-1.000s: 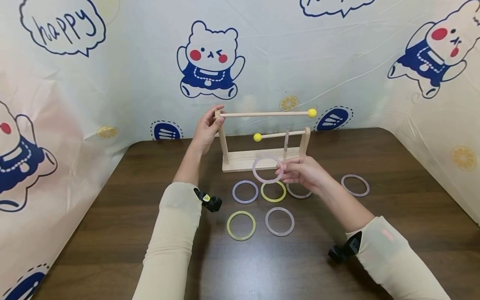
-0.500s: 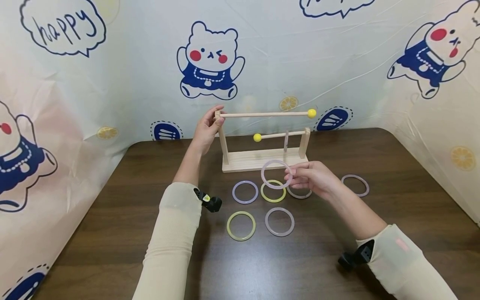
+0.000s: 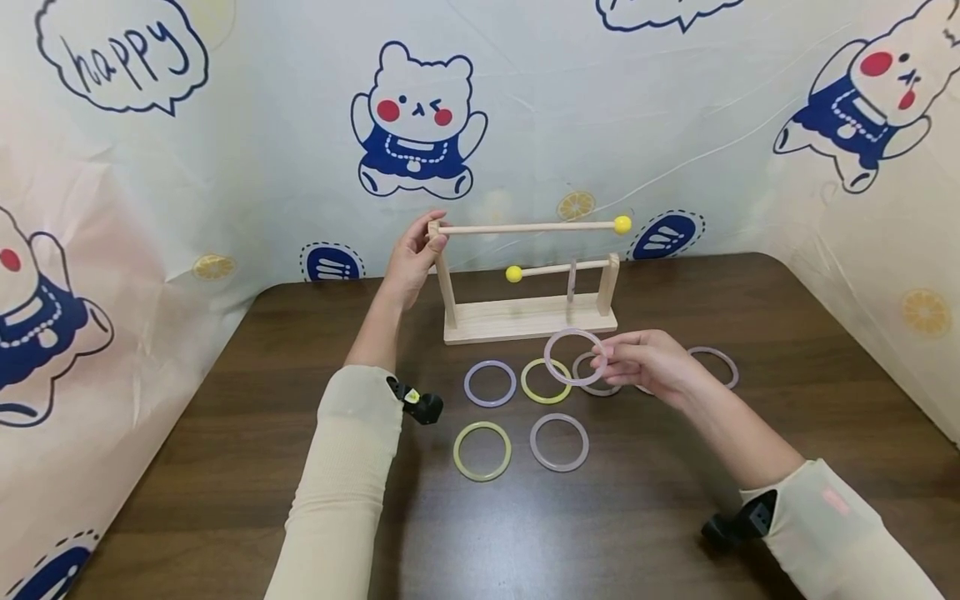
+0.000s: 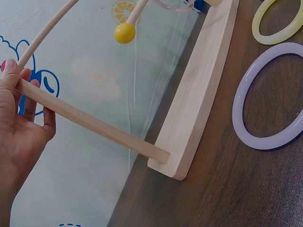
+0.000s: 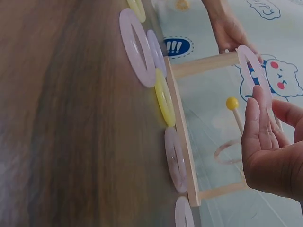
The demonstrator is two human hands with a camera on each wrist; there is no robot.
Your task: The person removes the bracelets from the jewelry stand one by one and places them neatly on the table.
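My left hand (image 3: 409, 265) grips the top of the left post (image 3: 446, 287) of a wooden stand (image 3: 517, 322), its thumb at the front. Two rods with yellow ball ends reach inward: a higher rod (image 3: 532, 227) from the left post, a lower rod (image 3: 547, 269) from the right. One pale ring (image 3: 572, 283) hangs on the lower rod. My right hand (image 3: 656, 367) pinches a translucent pale pink ring (image 3: 547, 354) by its right edge, in front of the stand's base. In the right wrist view that ring (image 5: 242, 59) stands up between thumb and fingers.
Around the held ring lie a purple ring (image 3: 467, 384), a yellow ring (image 3: 524, 381) and a pale ring (image 3: 597, 392). Nearer are another yellow ring (image 3: 456, 451) and a lilac ring (image 3: 533, 442). To the right lies one more ring (image 3: 736, 372). A printed cloth (image 3: 285, 167) hangs behind the table.
My right hand has moved to the right and slightly nearer with the pink ring, away from the stand. The left hand keeps its grip on the post.
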